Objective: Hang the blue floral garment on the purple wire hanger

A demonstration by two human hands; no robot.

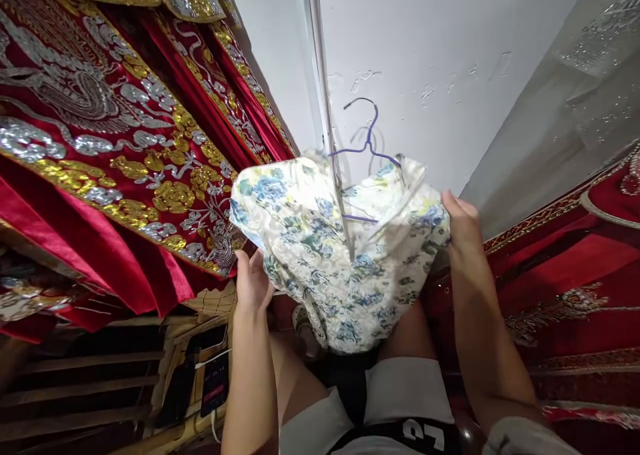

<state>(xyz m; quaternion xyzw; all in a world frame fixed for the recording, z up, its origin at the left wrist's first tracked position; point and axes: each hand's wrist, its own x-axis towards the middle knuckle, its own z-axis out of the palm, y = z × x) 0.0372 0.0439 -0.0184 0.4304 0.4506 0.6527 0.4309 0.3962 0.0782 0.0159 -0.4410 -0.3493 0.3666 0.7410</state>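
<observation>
A white garment with blue and green flowers (335,262) hangs bunched on a purple wire hanger (367,142), and I hold it up before me. My left hand (253,282) grips the cloth's lower left edge, fingers curled under it. My right hand (463,225) pinches the garment's right side near the top. A thin clear rod or strip (327,122) runs down across the hanger and the cloth. The hanger's hook stands free against the white wall (425,55).
Red velvet robes with gold and silver embroidery (115,135) hang close on the left, and more red embroidered cloth (575,282) on the right. A phone with a cable (215,382) lies on a bamboo seat at lower left. My knees (400,335) show below.
</observation>
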